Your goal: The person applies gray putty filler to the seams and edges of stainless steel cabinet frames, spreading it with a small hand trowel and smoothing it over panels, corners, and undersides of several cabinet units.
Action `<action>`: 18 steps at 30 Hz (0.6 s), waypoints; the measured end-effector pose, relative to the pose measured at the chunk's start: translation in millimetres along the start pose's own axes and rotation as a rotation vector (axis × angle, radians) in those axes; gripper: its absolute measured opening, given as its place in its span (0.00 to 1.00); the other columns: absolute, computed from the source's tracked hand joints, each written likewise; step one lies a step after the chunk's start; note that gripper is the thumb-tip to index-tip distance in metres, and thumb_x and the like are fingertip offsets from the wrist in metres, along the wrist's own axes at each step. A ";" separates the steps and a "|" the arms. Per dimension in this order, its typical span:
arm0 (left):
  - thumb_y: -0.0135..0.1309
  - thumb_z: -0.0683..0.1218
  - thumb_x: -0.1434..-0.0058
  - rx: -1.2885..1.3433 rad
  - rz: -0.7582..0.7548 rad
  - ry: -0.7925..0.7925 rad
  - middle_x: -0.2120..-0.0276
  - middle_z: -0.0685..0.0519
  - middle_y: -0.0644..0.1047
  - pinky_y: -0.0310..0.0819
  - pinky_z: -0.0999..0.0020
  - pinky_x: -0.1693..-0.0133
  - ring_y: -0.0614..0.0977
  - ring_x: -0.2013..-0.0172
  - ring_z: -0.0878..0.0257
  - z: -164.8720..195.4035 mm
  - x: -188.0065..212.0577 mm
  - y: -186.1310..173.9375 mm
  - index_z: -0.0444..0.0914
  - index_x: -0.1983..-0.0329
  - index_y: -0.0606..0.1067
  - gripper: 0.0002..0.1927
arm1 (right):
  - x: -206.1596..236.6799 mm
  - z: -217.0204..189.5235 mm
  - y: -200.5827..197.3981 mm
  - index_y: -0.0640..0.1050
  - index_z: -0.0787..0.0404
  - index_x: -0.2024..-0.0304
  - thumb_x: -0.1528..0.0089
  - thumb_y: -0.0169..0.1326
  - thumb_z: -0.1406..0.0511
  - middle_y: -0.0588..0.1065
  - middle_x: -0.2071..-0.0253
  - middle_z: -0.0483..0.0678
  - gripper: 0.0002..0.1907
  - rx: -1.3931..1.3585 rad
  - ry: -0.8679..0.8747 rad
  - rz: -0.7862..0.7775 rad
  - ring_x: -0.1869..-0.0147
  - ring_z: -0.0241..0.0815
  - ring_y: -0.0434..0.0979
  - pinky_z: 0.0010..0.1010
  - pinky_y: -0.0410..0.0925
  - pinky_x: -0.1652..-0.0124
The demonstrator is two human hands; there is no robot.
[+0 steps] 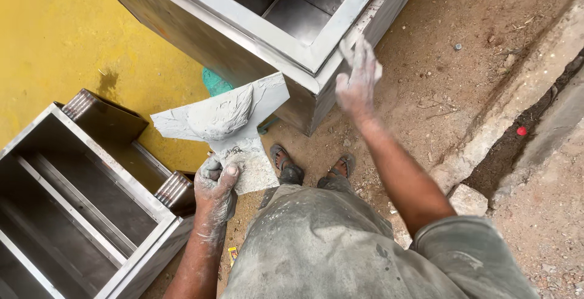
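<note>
Left hand [216, 182] fingers wrapped tight round board [228, 116], held flat so grey paste [222, 115] stays on top. Right hand [359, 80] fingers spread open, holding nothing, paste-smeared, pressed at metal box [316, 49] corner. Second metal box [79, 201] left, on ground.

I see bare sandy brown dirt ground [438, 86] in soft daylight, with a flat yellow painted surface [55, 37] on the left. A rough grey concrete kerb [517, 104] runs diagonally at right, beside a dark narrow gutter [523, 141] holding a small red cap [521, 131].
</note>
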State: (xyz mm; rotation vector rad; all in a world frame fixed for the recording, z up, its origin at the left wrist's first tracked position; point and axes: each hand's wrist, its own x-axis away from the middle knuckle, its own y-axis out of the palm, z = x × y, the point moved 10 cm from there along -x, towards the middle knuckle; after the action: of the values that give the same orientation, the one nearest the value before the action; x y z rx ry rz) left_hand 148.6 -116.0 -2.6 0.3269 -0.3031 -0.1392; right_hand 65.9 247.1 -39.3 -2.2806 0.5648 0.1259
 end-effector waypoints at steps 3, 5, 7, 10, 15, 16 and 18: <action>0.63 0.44 0.38 0.029 0.019 -0.002 0.53 0.45 0.81 0.79 0.64 0.48 0.83 0.54 0.62 0.3 -2.1 -4.4 0.26 0.45 0.73 0.23 | 71.6 -59.3 1.7 0.43 0.64 0.22 0.37 0.43 0.72 0.71 0.28 0.41 0.43 -0.172 -0.139 -0.011 0.15 0.47 0.46 0.62 0.33 0.24; 0.63 0.44 0.37 0.066 0.045 -0.014 0.52 0.45 0.80 0.78 0.64 0.48 0.82 0.54 0.62 -1.3 -6.0 -9.3 0.27 0.44 0.73 0.23 | 101.0 -77.8 3.7 0.42 0.65 0.22 0.38 0.42 0.73 0.76 0.34 0.40 0.43 -0.373 -0.110 -0.159 0.16 0.44 0.49 0.59 0.29 0.23; 0.63 0.44 0.37 0.097 0.054 -0.024 0.52 0.45 0.80 0.78 0.63 0.48 0.82 0.54 0.61 -2.2 -9.4 -12.3 0.27 0.43 0.73 0.23 | 91.9 -71.3 -8.5 0.41 0.67 0.22 0.37 0.41 0.74 0.77 0.35 0.42 0.43 -0.589 -0.057 -0.148 0.15 0.44 0.50 0.52 0.32 0.21; 0.62 0.44 0.37 0.117 0.062 -0.019 0.52 0.44 0.81 0.79 0.61 0.48 0.83 0.54 0.59 0.2 -11.7 -16.0 0.28 0.44 0.73 0.22 | 18.5 -8.4 -26.8 0.39 0.68 0.22 0.35 0.39 0.74 0.73 0.30 0.47 0.41 -0.789 0.096 0.056 0.13 0.48 0.46 0.38 0.50 0.22; 0.61 0.43 0.36 0.120 0.108 -0.016 0.52 0.43 0.80 0.79 0.61 0.47 0.83 0.53 0.59 5.1 -3.6 -26.3 0.27 0.44 0.72 0.22 | -53.9 53.8 -11.5 0.43 0.70 0.24 0.39 0.41 0.75 0.70 0.29 0.46 0.42 -0.528 0.266 0.043 0.16 0.50 0.46 0.42 0.49 0.25; 0.61 0.43 0.36 0.095 0.105 -0.014 0.52 0.43 0.81 0.79 0.61 0.47 0.83 0.53 0.59 6.2 -1.6 -27.4 0.27 0.43 0.72 0.22 | -47.0 52.3 -7.7 0.42 0.70 0.24 0.40 0.41 0.76 0.74 0.31 0.48 0.43 -0.363 0.256 0.033 0.17 0.51 0.47 0.43 0.43 0.23; 0.61 0.43 0.37 0.049 0.114 -0.038 0.52 0.43 0.81 0.80 0.61 0.48 0.84 0.54 0.59 3.5 0.8 -29.8 0.26 0.43 0.73 0.23 | -23.7 43.7 0.1 0.44 0.67 0.23 0.39 0.42 0.75 0.75 0.32 0.45 0.43 -0.314 0.233 0.049 0.19 0.47 0.56 0.48 0.39 0.22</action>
State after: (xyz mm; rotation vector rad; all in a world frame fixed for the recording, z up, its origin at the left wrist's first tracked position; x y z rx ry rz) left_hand 145.7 -145.1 -9.2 0.3551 -0.3626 -0.0259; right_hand 48.1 286.5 -63.8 -2.6073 0.7672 -0.0313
